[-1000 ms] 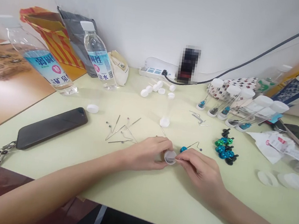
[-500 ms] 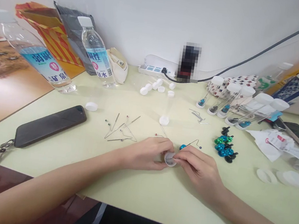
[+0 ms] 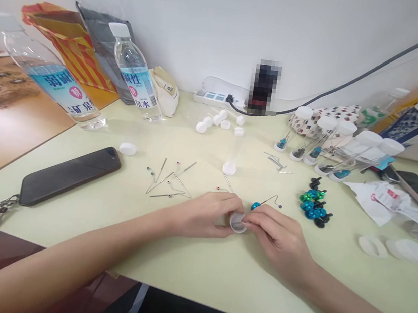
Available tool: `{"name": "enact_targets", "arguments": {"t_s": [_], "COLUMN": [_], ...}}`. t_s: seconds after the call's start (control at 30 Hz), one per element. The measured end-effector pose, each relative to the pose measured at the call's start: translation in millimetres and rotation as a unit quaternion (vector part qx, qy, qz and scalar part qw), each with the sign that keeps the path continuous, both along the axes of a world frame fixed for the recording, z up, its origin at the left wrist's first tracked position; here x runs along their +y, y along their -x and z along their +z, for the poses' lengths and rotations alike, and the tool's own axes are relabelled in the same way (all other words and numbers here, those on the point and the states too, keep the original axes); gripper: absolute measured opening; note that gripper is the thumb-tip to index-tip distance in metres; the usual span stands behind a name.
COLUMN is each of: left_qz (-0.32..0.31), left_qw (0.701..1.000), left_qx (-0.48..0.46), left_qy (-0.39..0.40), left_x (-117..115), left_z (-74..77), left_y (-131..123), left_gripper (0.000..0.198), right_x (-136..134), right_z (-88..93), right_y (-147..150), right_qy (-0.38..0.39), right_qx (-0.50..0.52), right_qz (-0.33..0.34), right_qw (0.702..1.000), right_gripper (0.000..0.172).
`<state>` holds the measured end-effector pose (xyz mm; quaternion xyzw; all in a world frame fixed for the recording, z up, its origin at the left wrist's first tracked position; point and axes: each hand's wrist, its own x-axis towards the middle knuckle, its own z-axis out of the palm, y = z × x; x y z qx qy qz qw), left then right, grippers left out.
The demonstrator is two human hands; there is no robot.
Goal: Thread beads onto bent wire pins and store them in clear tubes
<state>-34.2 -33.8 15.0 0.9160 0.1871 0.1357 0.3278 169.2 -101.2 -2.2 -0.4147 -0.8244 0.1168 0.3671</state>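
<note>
My left hand (image 3: 211,215) curls its fingers round the left side of a small round white cap (image 3: 237,229), tilted so that its inside faces me. Small dark, thin bits show within the cap, too small to name. On the cap's right rim, the thumb and fingertips of my right hand (image 3: 275,236) are pinched together; what lies between them is hidden. Just beyond the right hand are a blue knob (image 3: 255,206) and a bent metal wire (image 3: 273,199) with a small dark bead at its end. Past the left hand lie several thin metal rods (image 3: 169,182) with small coloured ends.
A clear tube with a white cap (image 3: 229,168) stands ahead. Blue, green and black knobs (image 3: 314,205) are heaped at right, before several capped tubes (image 3: 318,150). Loose white caps (image 3: 217,120) lie near a power strip (image 3: 216,96). A phone (image 3: 71,175) and water bottles (image 3: 136,79) are at left.
The cap's inside looks slightly different, with the thin bits lower in it. Both hands keep almost the same place and hold.
</note>
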Motion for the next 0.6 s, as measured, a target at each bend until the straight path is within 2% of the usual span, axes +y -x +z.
{"name": "enact_targets", "arguments": {"t_s": [0.33,0.6], "left_qz": [0.008,0.003], "left_qw": [1.000,1.000], "left_qx": [-0.001,-0.006], "left_qy": [-0.004,0.000], "left_x": [-0.1,0.0], "left_z": [0.6,0.3], "left_y": [-0.2,0.0], "left_gripper": [0.013,0.013], "right_x": [-1.8,-1.3], "right_z": [0.5,-3.6], "right_y": [0.2,-1.4], "right_qy": [-0.024,-0.003], "right_qx": [-0.016,-0.017], "right_qz": [-0.012,-0.001], "right_qw": [1.000,1.000], "right_gripper": [0.024,0.023]}}
